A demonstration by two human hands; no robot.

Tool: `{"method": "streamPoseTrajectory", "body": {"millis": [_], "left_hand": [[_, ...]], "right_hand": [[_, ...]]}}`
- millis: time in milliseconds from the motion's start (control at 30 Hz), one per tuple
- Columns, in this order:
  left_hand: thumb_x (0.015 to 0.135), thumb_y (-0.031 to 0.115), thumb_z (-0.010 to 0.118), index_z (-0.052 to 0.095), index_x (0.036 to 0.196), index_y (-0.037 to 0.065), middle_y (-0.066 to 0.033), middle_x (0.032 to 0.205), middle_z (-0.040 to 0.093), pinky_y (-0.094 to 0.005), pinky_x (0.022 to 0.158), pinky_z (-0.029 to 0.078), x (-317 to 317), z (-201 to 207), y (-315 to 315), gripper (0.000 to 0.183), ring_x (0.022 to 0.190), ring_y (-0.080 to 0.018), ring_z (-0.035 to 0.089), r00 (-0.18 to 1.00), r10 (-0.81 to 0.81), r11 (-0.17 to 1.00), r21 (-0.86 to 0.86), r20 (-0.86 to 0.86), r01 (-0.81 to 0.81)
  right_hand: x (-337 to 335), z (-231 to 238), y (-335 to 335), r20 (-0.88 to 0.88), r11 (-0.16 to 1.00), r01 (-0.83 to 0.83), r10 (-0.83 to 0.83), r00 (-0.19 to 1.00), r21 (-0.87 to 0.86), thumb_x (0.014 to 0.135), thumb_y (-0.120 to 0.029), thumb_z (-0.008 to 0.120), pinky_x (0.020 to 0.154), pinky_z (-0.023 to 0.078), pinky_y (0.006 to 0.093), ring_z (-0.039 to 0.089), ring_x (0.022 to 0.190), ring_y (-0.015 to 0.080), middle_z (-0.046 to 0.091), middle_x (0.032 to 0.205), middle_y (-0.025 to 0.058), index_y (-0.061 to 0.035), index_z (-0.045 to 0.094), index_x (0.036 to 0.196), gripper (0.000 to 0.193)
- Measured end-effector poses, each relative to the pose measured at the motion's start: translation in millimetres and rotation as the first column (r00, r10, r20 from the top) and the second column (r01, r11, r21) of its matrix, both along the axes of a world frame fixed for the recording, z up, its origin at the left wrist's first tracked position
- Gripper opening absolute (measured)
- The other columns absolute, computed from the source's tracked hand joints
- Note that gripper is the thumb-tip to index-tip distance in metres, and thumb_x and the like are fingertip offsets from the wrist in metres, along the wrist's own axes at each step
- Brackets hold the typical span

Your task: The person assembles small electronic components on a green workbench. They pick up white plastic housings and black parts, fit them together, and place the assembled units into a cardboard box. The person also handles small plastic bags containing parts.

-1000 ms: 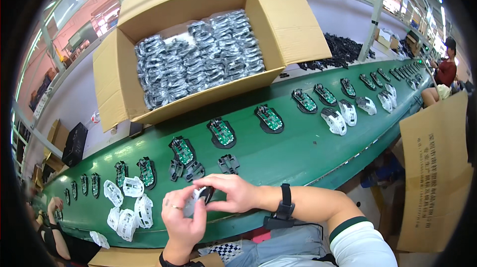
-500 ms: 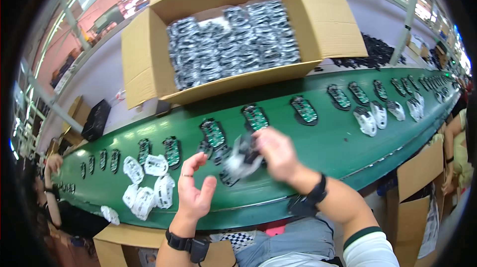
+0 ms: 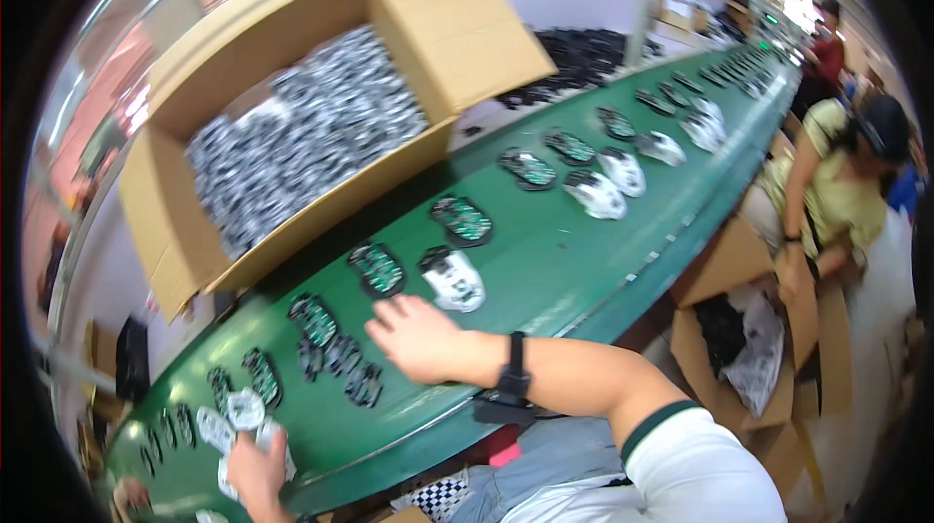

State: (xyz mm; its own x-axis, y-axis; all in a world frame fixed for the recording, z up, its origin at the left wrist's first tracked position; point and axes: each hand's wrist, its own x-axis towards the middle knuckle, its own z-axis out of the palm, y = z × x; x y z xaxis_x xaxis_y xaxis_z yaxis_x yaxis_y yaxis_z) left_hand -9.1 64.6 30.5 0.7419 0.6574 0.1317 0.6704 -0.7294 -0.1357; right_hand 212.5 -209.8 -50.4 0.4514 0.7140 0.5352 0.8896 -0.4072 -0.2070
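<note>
My left hand (image 3: 257,472) is down among the white mouse shells (image 3: 246,408) at the belt's left. Its thumb and fingers close about one of these shells; the fingertips are partly hidden. Stretched over the belt, my right hand (image 3: 418,336) has its fingers apart and nothing in them. Just beyond its fingertips lies a mouse base with a green circuit board (image 3: 377,270). A white mouse shell with a dark end (image 3: 452,279) rests right of that base. Several small black parts (image 3: 342,355) lie left of my right hand, below another circuit-board base (image 3: 312,320).
A large open carton (image 3: 321,221) full of grey, shiny parts stands behind the green belt (image 3: 545,270). More bases and white shells (image 3: 623,173) line the belt to the right. A black heap (image 3: 569,61) lies beyond. A person in yellow (image 3: 827,173) sits right, beside a carton (image 3: 715,367).
The view has swung right. My right hand has let go of the blurred white and dark part it held. My left hand, earlier open over the belt, has moved left to the white shells.
</note>
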Motion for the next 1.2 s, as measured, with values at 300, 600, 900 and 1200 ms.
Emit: {"method": "streamPoseTrajectory", "body": {"millis": [300, 600, 900, 1200], "left_hand": [[0.095, 0.06, 0.053, 0.057, 0.144, 0.006, -0.0282, 0.132, 0.064, -0.0511, 0.101, 0.049, 13.0, 22.1, -28.4, 0.072, 0.12, -0.0459, 0.062, 0.956, 0.078, 0.982, -0.142, -0.281, -0.122], [0.088, 0.056, 0.073, 0.07, 0.123, 0.002, -0.0272, 0.108, 0.072, -0.0485, 0.089, 0.055, 21.6, 10.2, -47.7, 0.064, 0.099, -0.0406, 0.07, 0.952, -0.261, 0.962, 0.129, 0.16, 0.242], [0.097, 0.058, 0.058, 0.068, 0.131, 0.004, -0.025, 0.109, 0.074, -0.0495, 0.087, 0.056, 24.4, 1.3, -43.2, 0.064, 0.097, -0.0434, 0.071, 0.942, -0.294, 0.953, 0.122, 0.164, 0.276], [0.099, 0.04, 0.066, 0.057, 0.137, -0.003, -0.0236, 0.12, 0.068, -0.0415, 0.095, 0.051, 7.6, -25.8, -0.2, 0.057, 0.106, -0.0352, 0.066, 0.827, -0.375, 0.916, 0.032, 0.419, 0.4]], "right_hand": [[4.3, -2.1, 20.8, -0.258, 0.989, -0.077, 0.108, 0.96, 0.128, 0.074, -0.008, 0.069, 0.083, 0.059, 0.0453, 0.059, 0.105, 0.0395, 0.053, 0.121, 0.026, 0.0042, 0.061, 0.105, 0.034], [4.7, -13.3, 43.7, -0.095, 0.958, -0.217, 0.238, 0.967, 0.188, 0.082, -0.018, 0.065, 0.079, 0.058, 0.0462, 0.065, 0.102, 0.0363, 0.058, 0.114, 0.0218, -0.0056, 0.065, 0.107, 0.028], [0.2, 11.9, 28.4, -0.214, 0.942, -0.262, 0.217, 0.952, -0.208, 0.074, -0.028, 0.07, 0.096, 0.052, 0.0452, 0.062, 0.114, 0.0352, 0.07, 0.116, 0.0158, -0.0054, 0.078, 0.101, 0.037], [13.0, 15.7, 19.7, -0.35, 0.929, -0.256, 0.155, 0.924, -0.265, 0.075, -0.033, 0.075, 0.092, 0.056, 0.0464, 0.066, 0.111, 0.0371, 0.076, 0.1, 0.0145, -0.0057, 0.08, 0.095, 0.033]]}}
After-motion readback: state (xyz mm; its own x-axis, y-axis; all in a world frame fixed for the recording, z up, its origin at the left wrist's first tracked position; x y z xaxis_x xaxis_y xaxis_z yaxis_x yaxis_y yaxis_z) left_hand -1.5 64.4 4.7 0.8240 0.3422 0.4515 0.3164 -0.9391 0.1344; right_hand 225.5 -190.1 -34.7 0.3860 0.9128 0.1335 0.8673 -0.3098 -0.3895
